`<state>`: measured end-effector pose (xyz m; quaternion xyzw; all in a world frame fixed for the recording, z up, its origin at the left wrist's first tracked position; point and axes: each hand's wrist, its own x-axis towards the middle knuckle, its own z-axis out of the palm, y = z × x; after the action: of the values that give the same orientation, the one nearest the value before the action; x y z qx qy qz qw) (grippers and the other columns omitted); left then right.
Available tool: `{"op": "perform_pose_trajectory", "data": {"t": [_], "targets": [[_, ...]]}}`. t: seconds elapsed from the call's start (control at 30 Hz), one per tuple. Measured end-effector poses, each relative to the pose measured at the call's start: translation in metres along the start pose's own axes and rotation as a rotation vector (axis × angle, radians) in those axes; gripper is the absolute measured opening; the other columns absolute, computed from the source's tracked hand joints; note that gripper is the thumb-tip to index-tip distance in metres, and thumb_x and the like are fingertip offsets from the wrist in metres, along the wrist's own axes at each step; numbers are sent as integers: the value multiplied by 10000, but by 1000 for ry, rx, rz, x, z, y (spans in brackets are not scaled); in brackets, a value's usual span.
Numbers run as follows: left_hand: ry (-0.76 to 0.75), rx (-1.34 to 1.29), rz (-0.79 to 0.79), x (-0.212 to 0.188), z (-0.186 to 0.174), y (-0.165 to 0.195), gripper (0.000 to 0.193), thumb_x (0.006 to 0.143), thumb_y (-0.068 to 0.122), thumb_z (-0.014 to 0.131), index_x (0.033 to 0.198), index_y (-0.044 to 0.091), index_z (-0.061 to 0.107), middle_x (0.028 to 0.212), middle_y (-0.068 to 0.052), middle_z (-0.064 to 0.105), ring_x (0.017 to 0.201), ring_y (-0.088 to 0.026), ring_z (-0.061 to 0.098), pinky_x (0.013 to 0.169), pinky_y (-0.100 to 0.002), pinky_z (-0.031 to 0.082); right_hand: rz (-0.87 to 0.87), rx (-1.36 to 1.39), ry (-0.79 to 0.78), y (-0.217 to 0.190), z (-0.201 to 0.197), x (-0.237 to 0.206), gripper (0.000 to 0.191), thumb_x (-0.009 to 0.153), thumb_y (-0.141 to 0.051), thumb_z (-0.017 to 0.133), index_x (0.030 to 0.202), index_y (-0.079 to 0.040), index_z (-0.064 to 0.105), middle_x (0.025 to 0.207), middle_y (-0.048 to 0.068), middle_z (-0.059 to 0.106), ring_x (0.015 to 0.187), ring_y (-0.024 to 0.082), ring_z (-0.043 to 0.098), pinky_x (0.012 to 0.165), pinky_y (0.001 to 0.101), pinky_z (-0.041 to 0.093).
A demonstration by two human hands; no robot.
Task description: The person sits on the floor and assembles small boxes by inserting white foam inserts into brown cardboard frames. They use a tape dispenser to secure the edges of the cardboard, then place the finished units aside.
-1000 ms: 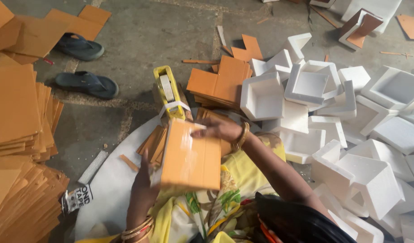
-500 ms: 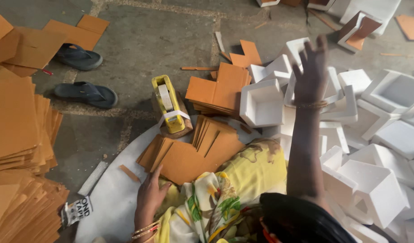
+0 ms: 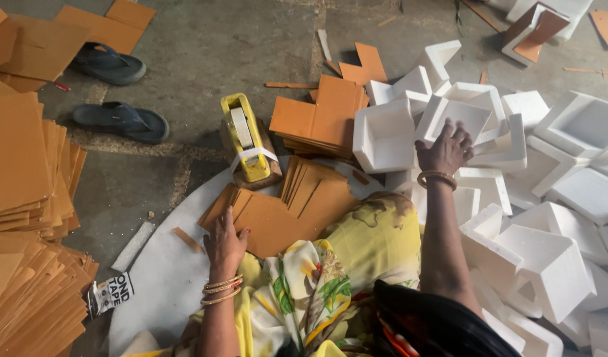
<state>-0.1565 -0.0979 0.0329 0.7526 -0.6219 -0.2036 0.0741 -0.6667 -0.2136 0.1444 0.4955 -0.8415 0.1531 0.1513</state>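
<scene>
Hands point(image 3: 226, 243) point(image 3: 444, 147) on cardboard point(image 3: 277, 215), perhaps gripping foam box point(image 3: 464, 119)

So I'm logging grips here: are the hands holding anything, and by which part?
Nothing is lifted. The right hand rests on a white foam tray rim; the left hand lies flat on brown card sheets.

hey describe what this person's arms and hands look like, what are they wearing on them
Both arms are bare, with no sleeves or gloves in view. The left hand has several thin gold-coloured bangles stacked at the wrist. The right hand has a single thicker gold-coloured bangle at its wrist. Whether any finger carries a ring is too small to tell.
</scene>
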Motion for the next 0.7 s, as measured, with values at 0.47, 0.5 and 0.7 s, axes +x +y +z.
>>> {"op": "perform_pose_trajectory", "data": {"t": [0.47,0.5,0.7], "targets": [[262,-89,57,-10,4,-3,717,740,390,831,1354,145,554,1332,-145,582,1204,-367,581,925,-560,465,-293,406,283,-48,-79,-61,321,1038,-319,787,1182,-62,660,1144,105,682,1085,325,649,893,437,511],[267,-86,73,-11,4,-3,704,757,371,832,1356,131,551,1330,-159,575,1191,-370,575,930,-569,454,-310,484,215,-62,-88,-79,327,1034,-327,796,1181,-67,661,1111,107,681,1036,315,657,866,433,521],[349,-119,121,-26,2,7,610,780,254,810,1310,91,554,1330,-148,566,1259,-342,550,1019,-583,408,-647,549,-165,-151,-100,-188,305,969,-343,785,1113,-102,664,953,140,704,870,345,672,740,447,534]]}}
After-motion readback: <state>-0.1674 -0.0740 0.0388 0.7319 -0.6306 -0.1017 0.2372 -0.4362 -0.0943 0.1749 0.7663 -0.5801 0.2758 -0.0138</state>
